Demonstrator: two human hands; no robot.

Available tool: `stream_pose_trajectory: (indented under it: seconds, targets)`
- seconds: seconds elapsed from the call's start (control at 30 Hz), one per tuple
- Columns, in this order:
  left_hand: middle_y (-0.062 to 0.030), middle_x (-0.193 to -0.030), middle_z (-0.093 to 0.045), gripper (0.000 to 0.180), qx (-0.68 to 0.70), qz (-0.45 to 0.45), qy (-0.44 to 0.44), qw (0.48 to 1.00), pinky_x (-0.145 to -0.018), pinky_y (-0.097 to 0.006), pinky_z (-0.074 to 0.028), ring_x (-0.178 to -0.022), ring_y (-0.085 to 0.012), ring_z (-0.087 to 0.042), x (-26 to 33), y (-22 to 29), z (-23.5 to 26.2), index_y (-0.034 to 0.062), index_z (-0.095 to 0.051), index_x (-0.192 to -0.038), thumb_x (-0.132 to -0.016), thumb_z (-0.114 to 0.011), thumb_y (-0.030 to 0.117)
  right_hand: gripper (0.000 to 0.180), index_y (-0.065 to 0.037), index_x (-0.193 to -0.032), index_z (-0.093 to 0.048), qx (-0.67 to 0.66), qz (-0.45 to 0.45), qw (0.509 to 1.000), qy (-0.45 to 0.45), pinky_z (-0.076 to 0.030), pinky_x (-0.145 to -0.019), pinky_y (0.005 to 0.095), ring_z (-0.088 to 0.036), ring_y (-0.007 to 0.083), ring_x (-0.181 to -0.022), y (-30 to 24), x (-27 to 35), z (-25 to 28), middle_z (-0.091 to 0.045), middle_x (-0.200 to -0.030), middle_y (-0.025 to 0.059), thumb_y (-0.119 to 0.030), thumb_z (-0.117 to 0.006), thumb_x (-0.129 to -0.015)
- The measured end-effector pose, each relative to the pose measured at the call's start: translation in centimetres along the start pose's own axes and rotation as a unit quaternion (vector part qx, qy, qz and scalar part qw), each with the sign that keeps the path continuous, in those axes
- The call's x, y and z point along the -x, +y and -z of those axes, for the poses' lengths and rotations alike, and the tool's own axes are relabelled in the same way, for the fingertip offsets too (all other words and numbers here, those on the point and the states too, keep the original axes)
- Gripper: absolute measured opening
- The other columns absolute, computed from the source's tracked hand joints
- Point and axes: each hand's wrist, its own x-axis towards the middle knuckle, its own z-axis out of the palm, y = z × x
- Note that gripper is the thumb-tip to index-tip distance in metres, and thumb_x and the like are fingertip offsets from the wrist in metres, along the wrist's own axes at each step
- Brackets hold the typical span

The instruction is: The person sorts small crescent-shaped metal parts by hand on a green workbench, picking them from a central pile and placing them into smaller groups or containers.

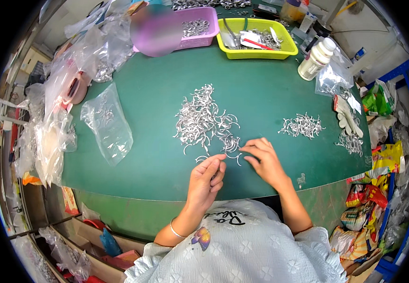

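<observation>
A heap of small, silvery curved metal pieces lies mid-table, with a few loose ones at its near edge. My left hand is closed just in front of the heap, fingers curled and thumb against the index finger. Grey bits showing between those fingers look like the same curved pieces; how many is hidden. To the right, my right hand hovers at the heap's near right edge, thumb and fingers apart, with nothing visible between them. A smaller pile of similar pieces lies farther right.
At the back stand a purple basket and a yellow-green basket holding metal parts. A white bottle, a glove and more metal pieces line the right side. A clear plastic bag lies left, beside heaped bags.
</observation>
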Motion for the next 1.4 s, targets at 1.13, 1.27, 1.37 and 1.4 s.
stream_pose_trajectory:
  seconds: [1.13, 1.27, 1.37, 1.4]
  targets:
    - [-0.0011, -0.07, -0.057, 0.011, -0.345, -0.221, -0.066, 0.91, -0.048, -0.019, -0.029, -0.054, -0.0023, -0.04, 2.1, 1.8, -2.7, -0.0005, -0.063, -0.079, -0.07, -0.066, -0.005, 0.015, 0.006, -0.091, -0.06, -0.452, -0.154, 0.878, 0.038, -0.044, -0.07, 0.0241, -0.057, 0.0142, -0.078, -7.5, 1.4, 2.9, -0.059, -0.083, 0.0098, 0.011, -0.053, -0.079]
    - [-0.0021, -0.071, -0.058, 0.01, -0.344, -0.228, -0.068, 0.908, -0.048, -0.019, -0.03, -0.056, -0.0025, -0.042, 2.2, 1.8, -2.5, -0.0007, -0.063, -0.079, -0.07, -0.065, -0.005, 0.015, 0.005, -0.089, -0.061, -0.446, -0.136, 0.883, 0.05, -0.044, -0.07, 0.0255, -0.056, 0.0162, -0.077, -8.0, 1.3, 3.0, -0.06, -0.083, 0.0112, 0.011, -0.054, -0.078]
    - [0.001, -0.068, -0.058, 0.007, -0.318, -0.215, -0.07, 0.921, -0.045, -0.017, -0.029, -0.052, -0.0007, -0.04, 2.0, 1.5, -2.1, 0.0013, -0.064, -0.081, -0.075, -0.066, 0.002, 0.014, 0.005, -0.087, -0.062, -0.41, -0.106, 0.904, 0.061, -0.043, -0.069, 0.0267, -0.056, 0.0177, -0.076, -8.2, 1.3, 3.1, -0.061, -0.081, 0.0115, 0.011, -0.057, -0.075]
    - [0.0005, -0.069, -0.058, 0.007, -0.296, -0.175, -0.07, 0.936, -0.044, -0.017, -0.029, -0.051, -0.0007, -0.04, 2.1, 1.6, -2.2, 0.0014, -0.063, -0.082, -0.076, -0.065, 0.003, 0.015, 0.005, -0.086, -0.062, -0.393, -0.092, 0.913, 0.065, -0.043, -0.069, 0.0272, -0.056, 0.0181, -0.076, -8.3, 1.3, 3.2, -0.061, -0.08, 0.0115, 0.011, -0.058, -0.074]
